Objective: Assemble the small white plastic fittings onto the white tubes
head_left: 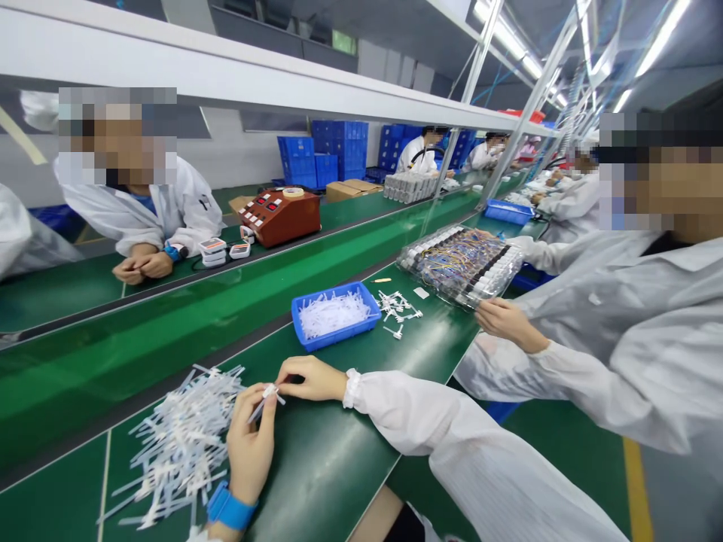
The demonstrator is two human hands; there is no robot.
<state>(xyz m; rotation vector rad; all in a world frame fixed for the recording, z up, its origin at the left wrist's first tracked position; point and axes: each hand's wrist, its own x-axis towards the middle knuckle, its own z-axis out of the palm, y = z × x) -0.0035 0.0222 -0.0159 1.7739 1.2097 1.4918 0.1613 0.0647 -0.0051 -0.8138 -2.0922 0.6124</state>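
Note:
A small white plastic piece with pale strips sticking out is pinched between the thumb and fingers of my left hand. From the right, my right hand brings its closed thumb and fingertips against the same piece; what exactly they grip there is too small to make out. Left of my left hand lies a loose pile of white parts with translucent strips. Beyond my right hand stands a blue bin filled with thin, pale strips. Several small white parts lie scattered beside it.
A co-worker on the right holds a clear tray of wired parts. Behind the green conveyor, another person leans near a red-brown control box and small white devices. A white shelf beam runs overhead.

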